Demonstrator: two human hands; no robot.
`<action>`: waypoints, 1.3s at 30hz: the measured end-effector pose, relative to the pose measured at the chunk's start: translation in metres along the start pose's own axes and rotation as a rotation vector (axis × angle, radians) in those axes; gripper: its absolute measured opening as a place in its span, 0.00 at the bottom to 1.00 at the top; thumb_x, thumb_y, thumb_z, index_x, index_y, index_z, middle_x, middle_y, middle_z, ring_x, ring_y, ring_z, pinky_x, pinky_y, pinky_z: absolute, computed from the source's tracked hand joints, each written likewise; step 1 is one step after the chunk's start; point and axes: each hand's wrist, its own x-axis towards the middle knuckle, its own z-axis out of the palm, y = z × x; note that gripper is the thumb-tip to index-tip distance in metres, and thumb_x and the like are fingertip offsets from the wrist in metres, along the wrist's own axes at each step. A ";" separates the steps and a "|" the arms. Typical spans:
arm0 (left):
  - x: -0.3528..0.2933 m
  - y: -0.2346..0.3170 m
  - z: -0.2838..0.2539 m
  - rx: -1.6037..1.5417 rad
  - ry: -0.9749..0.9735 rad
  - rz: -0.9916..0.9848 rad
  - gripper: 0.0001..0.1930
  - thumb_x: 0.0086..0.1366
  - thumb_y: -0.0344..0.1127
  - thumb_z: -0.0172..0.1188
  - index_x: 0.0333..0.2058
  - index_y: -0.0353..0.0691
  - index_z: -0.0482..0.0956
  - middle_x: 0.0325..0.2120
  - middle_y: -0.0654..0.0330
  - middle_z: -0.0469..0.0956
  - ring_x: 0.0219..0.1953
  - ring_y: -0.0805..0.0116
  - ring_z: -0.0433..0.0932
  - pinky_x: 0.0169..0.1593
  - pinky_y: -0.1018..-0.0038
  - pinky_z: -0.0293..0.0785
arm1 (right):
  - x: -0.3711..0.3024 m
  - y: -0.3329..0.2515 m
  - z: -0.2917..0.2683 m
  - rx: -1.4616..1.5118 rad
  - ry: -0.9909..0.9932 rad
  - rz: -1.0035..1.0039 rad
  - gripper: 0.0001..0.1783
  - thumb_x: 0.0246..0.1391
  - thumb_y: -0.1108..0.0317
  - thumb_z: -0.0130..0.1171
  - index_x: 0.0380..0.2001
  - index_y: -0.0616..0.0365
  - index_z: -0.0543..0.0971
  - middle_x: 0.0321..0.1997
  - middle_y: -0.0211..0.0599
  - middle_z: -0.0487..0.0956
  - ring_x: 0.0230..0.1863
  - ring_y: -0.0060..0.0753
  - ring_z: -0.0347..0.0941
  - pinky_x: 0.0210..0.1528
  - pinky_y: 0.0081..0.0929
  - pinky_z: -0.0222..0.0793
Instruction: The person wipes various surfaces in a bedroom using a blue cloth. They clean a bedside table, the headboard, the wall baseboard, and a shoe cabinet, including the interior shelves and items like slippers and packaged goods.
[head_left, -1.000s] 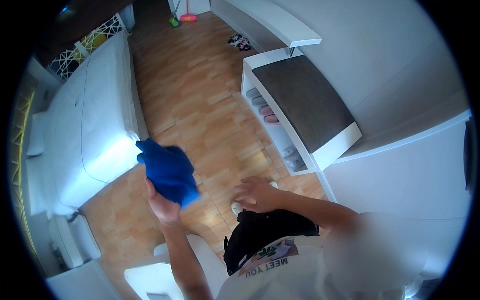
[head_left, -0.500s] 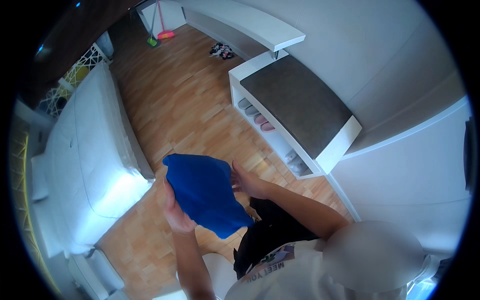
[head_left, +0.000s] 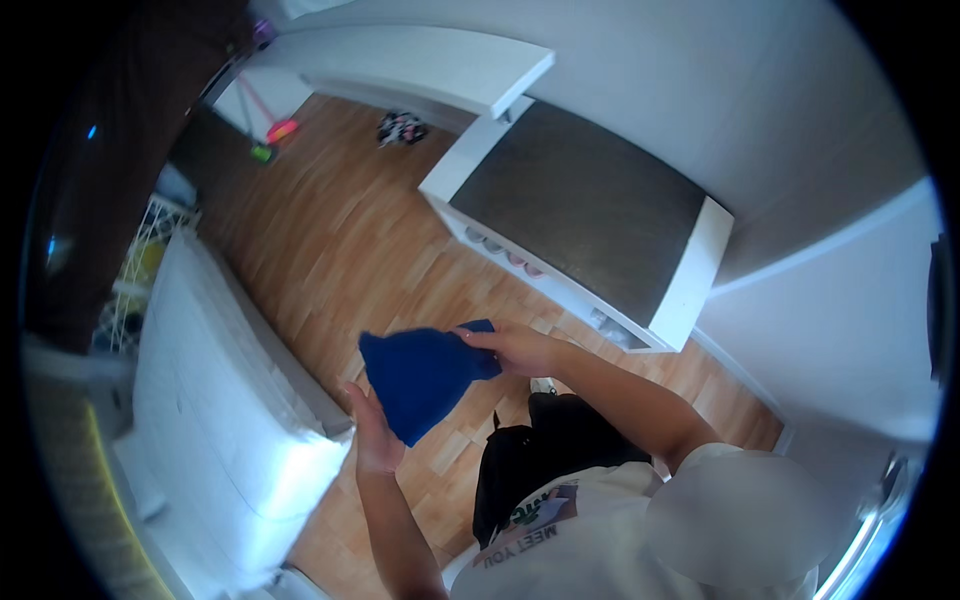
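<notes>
A blue piece of cloth (head_left: 412, 380) is held up in front of me over the wooden floor, gathered narrow at its right end and spread wide toward the left. My right hand (head_left: 518, 347) pinches that narrow end, thumb on top; the other fingertips are hidden behind the fabric. At the cloth's lower left edge, my left hand (head_left: 376, 437) has its fingers stretched out, close against the fabric. Whether it touches the cloth I cannot tell. What kind of cloth item this is does not show clearly.
A white shoe bench (head_left: 690, 290) with a dark padded top (head_left: 580, 205) stands at right, slippers (head_left: 505, 258) on its shelf. At left is a white-covered bed (head_left: 230, 400). A black-and-white patterned bundle (head_left: 401, 128), a pink broom (head_left: 281, 130) and a green-headed mop (head_left: 263, 153) are far off.
The right hand has come onto the cloth's right end and pinched it. The cloth looks smaller and narrower there. My left hand has opened away from its left side, and the view has shifted.
</notes>
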 end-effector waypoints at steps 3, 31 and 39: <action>0.032 -0.007 0.006 0.492 0.145 -0.097 0.35 0.59 0.49 0.54 0.58 0.35 0.52 0.49 0.51 0.67 0.48 0.64 0.70 0.49 0.74 0.67 | -0.013 -0.012 -0.019 0.044 0.101 -0.018 0.36 0.52 0.52 0.53 0.56 0.65 0.57 0.52 0.44 0.66 0.54 0.36 0.63 0.56 0.26 0.57; 0.181 -0.090 0.214 1.446 -1.286 0.193 0.09 0.48 0.25 0.64 0.30 0.32 0.77 0.28 0.59 0.73 0.29 0.73 0.73 0.33 0.79 0.70 | -0.153 0.102 -0.018 -0.144 1.966 -0.761 0.09 0.49 0.69 0.57 0.31 0.64 0.76 0.31 0.41 0.79 0.35 0.32 0.75 0.38 0.27 0.68; 0.217 -0.221 0.248 1.853 -1.230 0.225 0.05 0.50 0.26 0.61 0.28 0.37 0.79 0.26 0.58 0.72 0.25 0.69 0.73 0.30 0.76 0.69 | -0.194 0.139 -0.111 0.171 2.028 -0.484 0.10 0.48 0.66 0.58 0.27 0.64 0.77 0.24 0.41 0.78 0.28 0.31 0.75 0.33 0.25 0.68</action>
